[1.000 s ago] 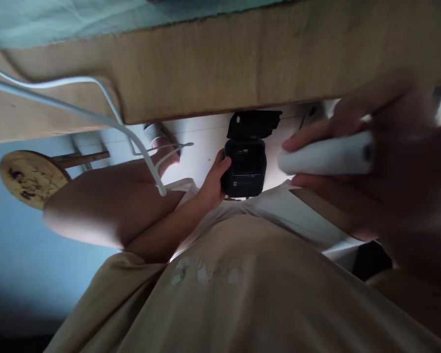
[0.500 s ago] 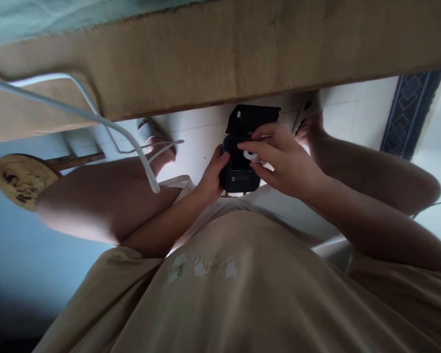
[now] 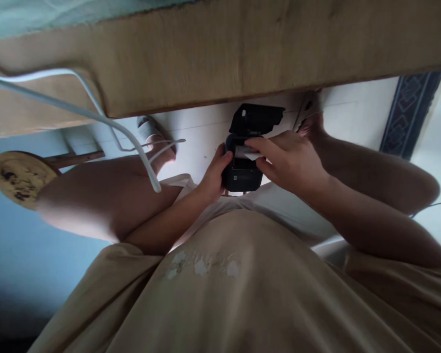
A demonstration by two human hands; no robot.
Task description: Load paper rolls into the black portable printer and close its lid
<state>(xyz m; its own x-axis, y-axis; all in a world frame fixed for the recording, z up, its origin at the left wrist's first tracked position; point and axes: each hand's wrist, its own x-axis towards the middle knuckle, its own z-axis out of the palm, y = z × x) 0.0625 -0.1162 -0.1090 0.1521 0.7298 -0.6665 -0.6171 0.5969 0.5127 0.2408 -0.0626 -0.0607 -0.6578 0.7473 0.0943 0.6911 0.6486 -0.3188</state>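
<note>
A small black label printer (image 3: 244,183) is held above my lap, its hinged lid (image 3: 260,119) flipped up on the far side. My left hand (image 3: 215,174) wraps round the printer's left side, the thumb over its edge. White paper (image 3: 253,156), which looks like the end of a roll, lies in the open bay. My right hand (image 3: 292,159) pinches this paper between thumb and forefinger at the bay's right side. The other fingers of that hand are curled and partly hidden.
A wooden table edge (image 3: 224,59) runs across the top, above the printer. White cables (image 3: 113,125) hang over it at the left. A round wooden stool seat (image 3: 24,179) is beside my left leg. Slippered feet rest on the tiled floor (image 3: 198,132).
The white paper roll has gone from my right fingers down into the printer's bay. My right hand now pinches the paper's end. The printer has shifted slightly to the right.
</note>
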